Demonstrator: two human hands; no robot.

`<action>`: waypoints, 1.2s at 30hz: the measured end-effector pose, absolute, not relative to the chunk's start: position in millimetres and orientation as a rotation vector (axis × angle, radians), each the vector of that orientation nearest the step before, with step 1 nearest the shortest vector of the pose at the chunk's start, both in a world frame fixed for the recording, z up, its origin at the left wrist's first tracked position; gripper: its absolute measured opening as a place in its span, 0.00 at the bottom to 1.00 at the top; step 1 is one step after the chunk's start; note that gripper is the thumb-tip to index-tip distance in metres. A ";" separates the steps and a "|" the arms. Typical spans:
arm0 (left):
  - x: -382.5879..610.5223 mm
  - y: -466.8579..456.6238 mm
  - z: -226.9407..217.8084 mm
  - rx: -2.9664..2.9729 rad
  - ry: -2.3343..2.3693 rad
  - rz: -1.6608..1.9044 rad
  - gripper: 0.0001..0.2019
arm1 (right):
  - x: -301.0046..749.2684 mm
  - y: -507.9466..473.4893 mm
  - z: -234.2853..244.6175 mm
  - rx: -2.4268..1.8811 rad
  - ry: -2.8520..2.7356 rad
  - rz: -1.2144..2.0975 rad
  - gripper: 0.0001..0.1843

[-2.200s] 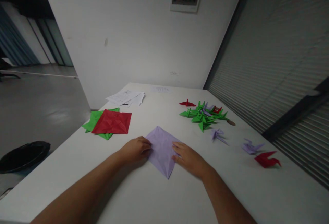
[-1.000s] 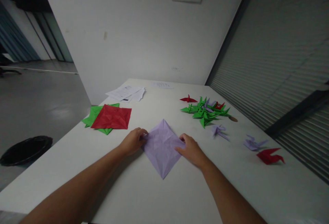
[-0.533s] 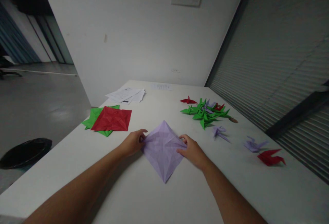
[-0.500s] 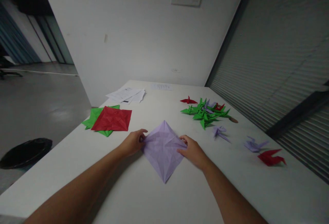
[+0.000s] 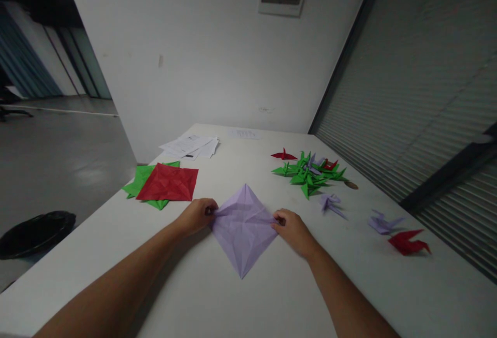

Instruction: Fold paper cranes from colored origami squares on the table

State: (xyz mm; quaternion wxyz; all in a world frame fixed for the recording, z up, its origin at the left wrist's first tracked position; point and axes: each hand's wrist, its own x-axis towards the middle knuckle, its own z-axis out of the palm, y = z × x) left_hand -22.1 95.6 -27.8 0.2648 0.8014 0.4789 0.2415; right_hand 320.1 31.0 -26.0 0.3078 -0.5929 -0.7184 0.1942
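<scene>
A creased lilac sheet of origami paper (image 5: 244, 234) lies on the white table like a diamond, one corner toward me. My left hand (image 5: 199, 216) pinches its left corner between thumb and fingers. At the opposite corner, my right hand (image 5: 293, 229) is closed in a pinch on the paper's edge. Crossing fold lines show over the sheet. Left of my hands, a creased red sheet (image 5: 169, 182) rests on top of green sheets (image 5: 142, 180).
Folded green cranes (image 5: 306, 172) pile up at the right with a few red and lilac ones. Nearer lie a lilac crane (image 5: 331, 203), another lilac crane (image 5: 383, 222) and a red crane (image 5: 407, 243). Printed papers (image 5: 192, 146) sit at the back; a black-lined bin (image 5: 37, 234) stands left.
My left hand has shifted slightly left with its corner of the lilac sheet. My right fingers have closed to a pinch at the right corner. The view has tilted up a little.
</scene>
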 end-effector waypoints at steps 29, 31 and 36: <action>-37.9 106.7 -28.2 2.418 1.053 0.695 0.11 | 329.5 17.2 -10.3 -1.463 -2.250 0.566 0.13; -38.7 106.4 -28.3 2.446 1.045 0.659 0.12 | 328.5 15.4 -8.1 -1.487 -2.224 0.602 0.12; -34.1 100.0 -20.5 2.459 1.101 0.678 0.15 | 322.7 10.3 0.2 -1.505 -2.176 0.625 0.12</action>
